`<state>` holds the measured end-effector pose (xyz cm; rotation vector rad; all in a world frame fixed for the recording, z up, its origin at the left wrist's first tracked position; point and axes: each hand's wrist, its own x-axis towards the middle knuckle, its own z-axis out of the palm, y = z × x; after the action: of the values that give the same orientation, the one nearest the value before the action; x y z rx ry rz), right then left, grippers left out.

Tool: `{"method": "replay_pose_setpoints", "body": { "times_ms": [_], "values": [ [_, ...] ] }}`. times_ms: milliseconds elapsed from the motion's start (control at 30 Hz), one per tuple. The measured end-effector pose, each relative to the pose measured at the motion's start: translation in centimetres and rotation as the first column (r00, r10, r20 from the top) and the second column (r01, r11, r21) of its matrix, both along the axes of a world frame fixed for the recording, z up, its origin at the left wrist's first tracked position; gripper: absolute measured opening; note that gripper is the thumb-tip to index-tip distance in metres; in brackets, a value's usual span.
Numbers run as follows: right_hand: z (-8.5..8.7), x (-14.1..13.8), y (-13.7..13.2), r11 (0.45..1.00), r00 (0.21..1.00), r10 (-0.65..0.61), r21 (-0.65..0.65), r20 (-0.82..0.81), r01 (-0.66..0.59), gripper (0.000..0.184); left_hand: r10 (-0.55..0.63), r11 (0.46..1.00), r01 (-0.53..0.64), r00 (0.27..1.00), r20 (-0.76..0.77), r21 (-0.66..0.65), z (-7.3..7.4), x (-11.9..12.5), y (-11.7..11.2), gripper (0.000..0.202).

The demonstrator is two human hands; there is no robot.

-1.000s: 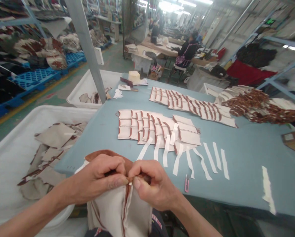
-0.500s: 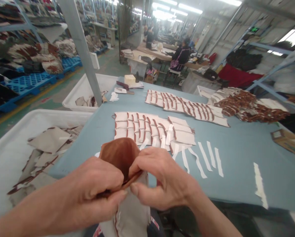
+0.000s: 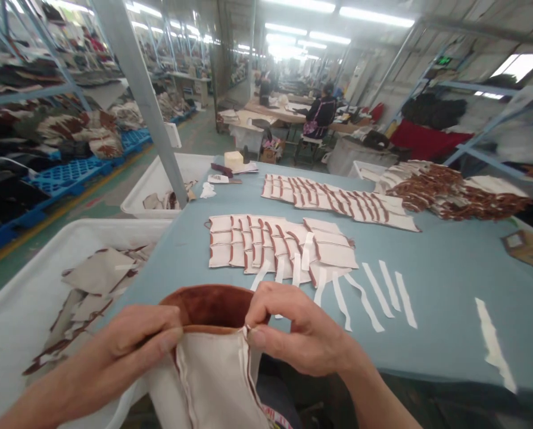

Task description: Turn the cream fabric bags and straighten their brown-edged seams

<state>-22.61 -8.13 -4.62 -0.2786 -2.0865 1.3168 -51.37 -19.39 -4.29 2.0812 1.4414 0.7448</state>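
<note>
A cream fabric tube-shaped piece (image 3: pixel 215 375) with a brown lining hangs from both hands, its round mouth held open toward the table. My left hand (image 3: pixel 136 339) pinches the rim at the left, thumb outside and fingers inside. At the right end of the rim, my right hand (image 3: pixel 288 328) grips the edge beside a seam between thumb and fingers. Two seams with brown edging run down the near side. Beyond the hands, overlapping cream pieces with brown edges (image 3: pixel 257 241) lie on the blue-green table (image 3: pixel 409 256), with white strips (image 3: pixel 377 289) nearby.
Another row of cream and brown pieces (image 3: pixel 333 199) lies farther back, beside a large pile (image 3: pixel 445 187) at the right. White bins (image 3: pixel 92 229) of fabric pieces stand left of the table, near a metal post (image 3: pixel 145 95). A person (image 3: pixel 320 113) sits at a far table.
My hands have moved apart, the left one going left, and the rim between them is now stretched wide. The fabric's seamed front shows more fully. The camera view has shifted slightly.
</note>
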Motion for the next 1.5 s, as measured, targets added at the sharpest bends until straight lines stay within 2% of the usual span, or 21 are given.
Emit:
{"method": "replay_pose_setpoints", "body": {
  "times_ms": [100,167,300,400,567,700,867,1167,1300,1500],
  "values": [
    [1.4,-0.9,0.1,0.997,0.997,0.077,-0.006,0.001,-0.077,0.029,-0.092,0.996,0.092,0.995,0.033,-0.001,1.6,1.3,0.6,0.019],
    [1.9,-1.4,0.2,0.993,0.993,0.110,-0.036,0.038,-0.109,0.031,-0.112,0.994,0.111,0.986,0.124,0.010,2.5,2.6,0.9,0.015],
    [2.2,-2.0,0.4,0.988,0.984,0.131,-0.103,0.124,-0.118,0.027,-0.136,0.990,0.127,0.972,0.192,0.059,3.4,4.5,1.8,0.019],
    [2.4,-1.7,0.3,0.991,0.977,0.117,-0.078,0.178,-0.105,0.025,-0.145,0.989,0.137,0.974,0.174,0.055,3.2,4.8,2.1,0.019],
    [2.9,-0.7,-0.2,0.996,0.965,0.067,-0.082,0.255,-0.048,0.024,-0.019,0.999,0.022,0.994,0.106,-0.032,2.3,5.7,1.5,0.023],
    [2.9,-0.6,-0.2,0.984,0.947,0.075,-0.177,0.311,-0.020,0.020,0.038,0.997,-0.027,0.989,0.143,-0.078,2.0,7.0,1.1,0.030],
    [2.5,-1.2,0.4,0.952,0.927,0.121,-0.307,0.354,-0.007,0.019,0.041,0.981,0.016,0.957,0.288,-0.193,2.0,7.4,2.0,0.031],
    [2.9,-1.2,-0.4,0.977,0.903,-0.005,-0.189,0.429,0.096,0.017,0.136,0.914,-0.023,0.958,0.252,-0.406,2.8,7.1,3.0,0.030],
    [2.4,-1.1,-0.3,0.968,0.912,0.034,-0.239,0.408,0.071,0.017,0.134,0.888,0.029,0.939,0.318,-0.458,2.7,7.0,2.8,0.030],
    [1.7,-0.8,0.1,0.956,0.935,0.130,-0.293,0.330,-0.030,0.013,0.188,0.875,0.029,0.900,0.394,-0.484,2.3,7.1,2.3,0.025]
  ]
}}
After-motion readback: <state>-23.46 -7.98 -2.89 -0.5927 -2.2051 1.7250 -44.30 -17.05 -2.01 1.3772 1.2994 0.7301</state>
